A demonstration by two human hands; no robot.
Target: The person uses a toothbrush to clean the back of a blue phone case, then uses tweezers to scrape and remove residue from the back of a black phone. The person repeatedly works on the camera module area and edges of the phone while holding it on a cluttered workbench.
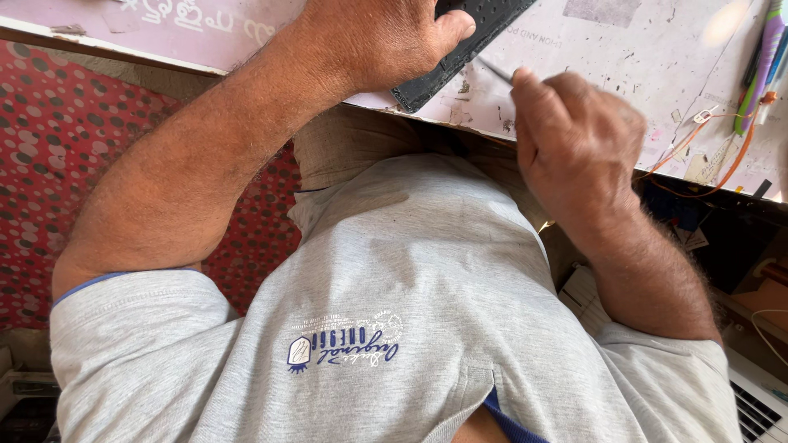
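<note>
Head view looks straight down the person's chest to the desk edge. Far left: red dotted cloth (49,148) below the desk (624,49), whose pale pink top is scratched and speckled with debris. Left hand (369,37) lies on the desk near its front edge, palm down over a flat black textured pad (460,53); the grip is pressed on the pad, thumb laid along its upper face, the other fingers hidden beneath the hand. The pad sits tilted, one corner reaching the desk edge, its far end running out of frame at the top. Just right of it, the right hand (574,139) hovers at the desk edge, grip pressed together in a pinch around a thin grey tool (497,71) whose tip points toward the pad; whether tip touches pad cannot be told. Farther right: orange wire (698,184) looped on the desk, and coloured pens (763,57) at the right margin. Grey shirt (410,312) fills the lower frame.
</note>
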